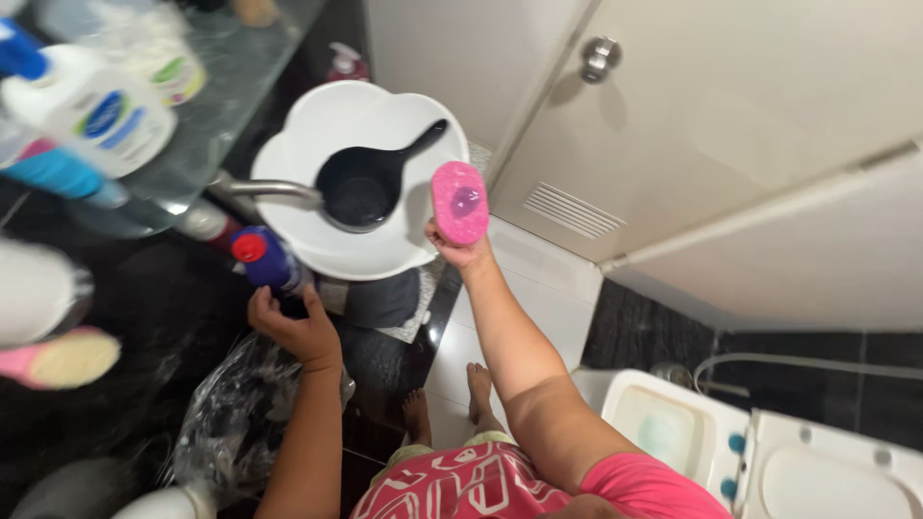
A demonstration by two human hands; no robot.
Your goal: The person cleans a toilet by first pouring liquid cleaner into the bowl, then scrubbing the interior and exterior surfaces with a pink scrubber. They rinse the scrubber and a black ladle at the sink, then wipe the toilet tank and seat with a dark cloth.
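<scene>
My right hand (460, 250) holds up a pink oval sponge (460, 201) with a purple blob of liquid on its face, beside the white basin (298, 144). My left hand (296, 327) grips a blue bottle with a red cap (263, 258), tipped sideways, just left of the basin. In the basin lies a black dipper (365, 183) with its handle pointing up right. A metal tap spout (269, 189) reaches over the basin from the left.
A glass shelf (226, 77) at upper left carries white and blue bottles (91, 111). A clear plastic bag (236, 413) sits below my left hand. A white door (731, 106) stands on the right, a white toilet (750, 452) at lower right. My bare feet (447, 399) stand on the floor.
</scene>
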